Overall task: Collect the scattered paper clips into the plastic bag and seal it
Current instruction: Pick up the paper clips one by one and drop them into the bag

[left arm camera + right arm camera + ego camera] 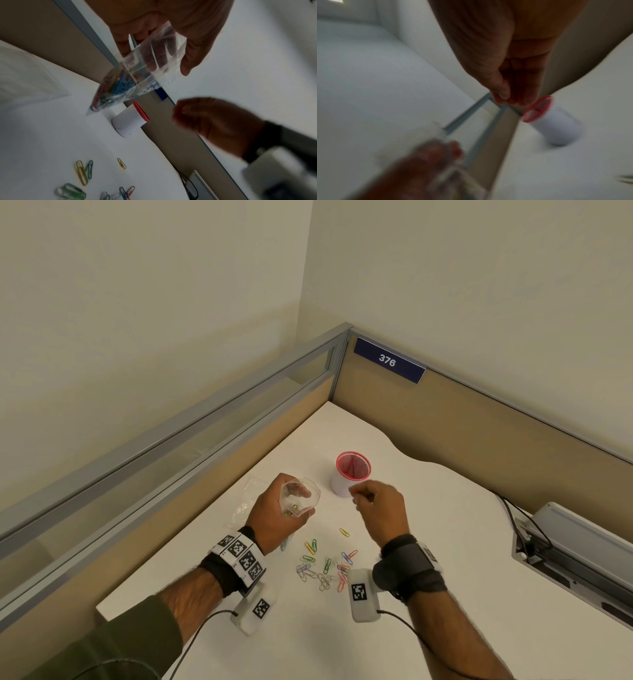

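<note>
The left hand [274, 517] holds the clear plastic bag [137, 75] above the table [445, 542], with its mouth open upward and many coloured paper clips already inside. The right hand [380, 508] is raised just beside the bag, with thumb and fingertips pressed together; the view is blurred, so I cannot tell if it pinches a clip. More paper clips [325, 566] lie scattered on the table between the wrists. A white cup [349, 474] with a red rim stands behind the hands.

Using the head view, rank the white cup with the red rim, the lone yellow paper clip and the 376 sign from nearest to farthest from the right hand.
From the right hand:
1. White cup with the red rim, just beyond the fingers.
2. Lone yellow paper clip, on the desk, left of the wrist.
3. 376 sign, up on the corner partition.
</note>
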